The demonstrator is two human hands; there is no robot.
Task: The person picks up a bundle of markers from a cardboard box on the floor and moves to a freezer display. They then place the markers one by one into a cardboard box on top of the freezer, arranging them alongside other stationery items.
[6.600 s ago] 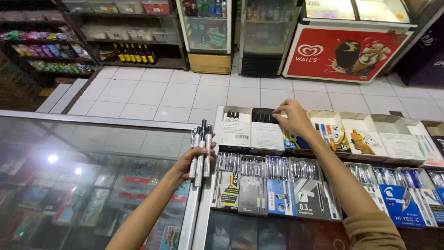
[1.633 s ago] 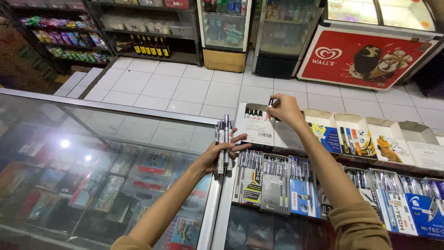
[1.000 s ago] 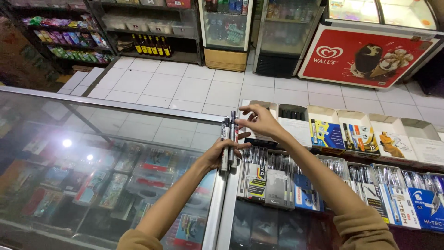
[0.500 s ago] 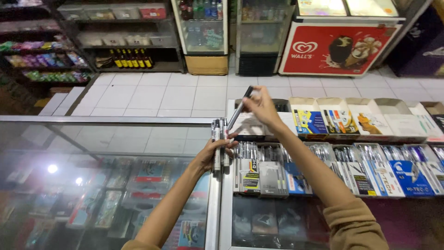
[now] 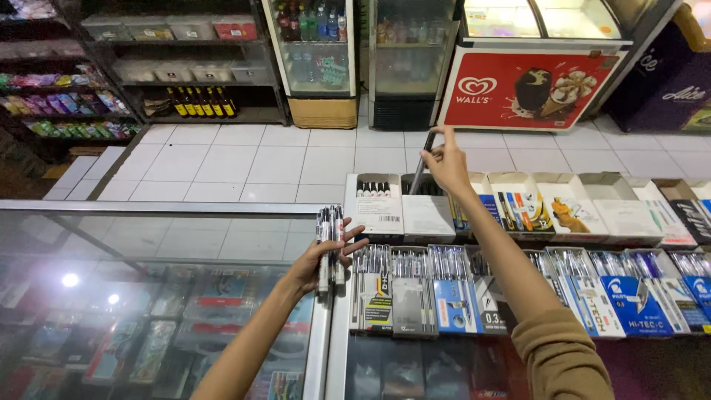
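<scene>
My left hand [image 5: 315,259] grips a bundle of black and white markers [image 5: 328,244] held upright over the metal edge of the glass counter [image 5: 148,244]. My right hand [image 5: 448,164] is raised above the back row of open cardboard boxes and pinches a single black marker [image 5: 423,164] that points down into the open box with a white flap [image 5: 428,207]. To its left stands a white box [image 5: 374,204] with several markers upright in it. Both arms wear rolled brown sleeves.
A front row of pen boxes [image 5: 444,289] lies on the counter, with more open boxes [image 5: 592,207] to the right. Beyond the counter are a white tiled floor [image 5: 259,159], a red ice cream freezer [image 5: 526,81], drink fridges [image 5: 318,52] and goods shelves [image 5: 74,96].
My right hand pulled one marker from the bundle in my left hand, lifted it and carried it right over the back boxes. The left hand kept its bundle and sank slightly.
</scene>
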